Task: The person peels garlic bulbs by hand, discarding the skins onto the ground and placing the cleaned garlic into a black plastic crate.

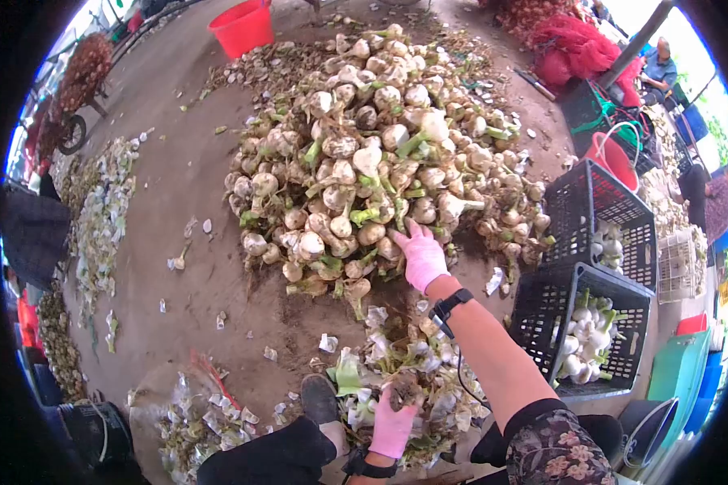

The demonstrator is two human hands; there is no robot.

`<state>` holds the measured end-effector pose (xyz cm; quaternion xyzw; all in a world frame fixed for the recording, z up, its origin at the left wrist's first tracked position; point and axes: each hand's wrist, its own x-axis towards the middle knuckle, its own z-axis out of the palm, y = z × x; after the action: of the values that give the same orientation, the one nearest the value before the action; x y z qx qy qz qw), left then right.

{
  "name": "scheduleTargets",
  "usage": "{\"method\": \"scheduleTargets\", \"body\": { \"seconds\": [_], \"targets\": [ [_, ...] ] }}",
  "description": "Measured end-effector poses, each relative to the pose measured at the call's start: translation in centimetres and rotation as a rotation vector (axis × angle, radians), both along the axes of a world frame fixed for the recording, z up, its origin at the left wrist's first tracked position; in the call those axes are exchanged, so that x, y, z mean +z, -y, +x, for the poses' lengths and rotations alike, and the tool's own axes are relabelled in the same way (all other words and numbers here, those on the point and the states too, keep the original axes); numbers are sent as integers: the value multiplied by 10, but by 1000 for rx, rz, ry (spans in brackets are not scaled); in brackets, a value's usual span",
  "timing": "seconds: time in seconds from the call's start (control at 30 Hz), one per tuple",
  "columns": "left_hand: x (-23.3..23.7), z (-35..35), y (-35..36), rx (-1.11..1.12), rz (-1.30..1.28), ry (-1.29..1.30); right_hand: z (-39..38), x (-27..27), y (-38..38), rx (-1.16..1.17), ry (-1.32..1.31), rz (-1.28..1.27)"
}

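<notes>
reaching with the right hand (425, 259), gloved in pink, to the near edge of the garlic heap (368, 158), fingers apart and touching dirty bulbs there. holding a brown, dirt-caked clump (406, 390) in the left hand (391, 428), also gloved in pink, on the near side of the heap and well apart from it, fingers clamped on the clump, close above loose peelings (445, 396). wearing a dark band on each wrist. just to the right of the heap, two black crates (534, 319) side by side, both with cleaner, whiter bulbs (586, 339) inside. farther right of the heap, a small red pail (619, 160) with a pale handle, behind the crates. past the heap's far left side, a wide red tub (243, 31) on the ground. well left of the heap, a long strip of pale scraps (105, 218). nearer than the heap, a dark shoe (320, 400), left of the clump.
</notes>
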<state>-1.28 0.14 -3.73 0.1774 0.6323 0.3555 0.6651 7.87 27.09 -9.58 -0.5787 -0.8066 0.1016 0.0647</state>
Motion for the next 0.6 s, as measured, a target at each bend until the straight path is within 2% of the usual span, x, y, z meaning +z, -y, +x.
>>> {"method": "scheduleTargets", "body": {
  "seconds": [0.1, 0.2, 0.3, 0.37, 0.43, 0.47, 0.5, 0.53, 0.57, 0.6],
  "targets": [
    [3, 0, -1, 102, -2, 129, -3, -7, 10, -91, -69, 23],
    [-3, 1, 4, 187, -20, 166, 6, 7, 25, -224, -111, -131],
    [4, -2, -2, 61, 52, 42, 20, -2, 67, -222, -260, -223],
    [-1, -4, 4, 82, 57, 60, 31, -29, 93, -376, -648, -367],
    [8, -7, 2, 190, 184, 8, 30, 14, 128, -532, -969, -551],
    [10, -8, 0, 188, 183, 9, 32, 12, 145, -594, -1201, -662],
    [11, -9, -1, 118, 351, -218, 31, 20, 164, -656, -1434, -775],
    [13, -9, 0, 43, 514, -447, 33, 29, 181, -643, -1484, -911],
    [16, -9, 2, -10, 542, -540, 39, 21, 200, -677, -1598, -956],
    [18, -9, 4, -52, 606, -593, 35, 42, 214, -661, -1599, -992]
  ]
}}
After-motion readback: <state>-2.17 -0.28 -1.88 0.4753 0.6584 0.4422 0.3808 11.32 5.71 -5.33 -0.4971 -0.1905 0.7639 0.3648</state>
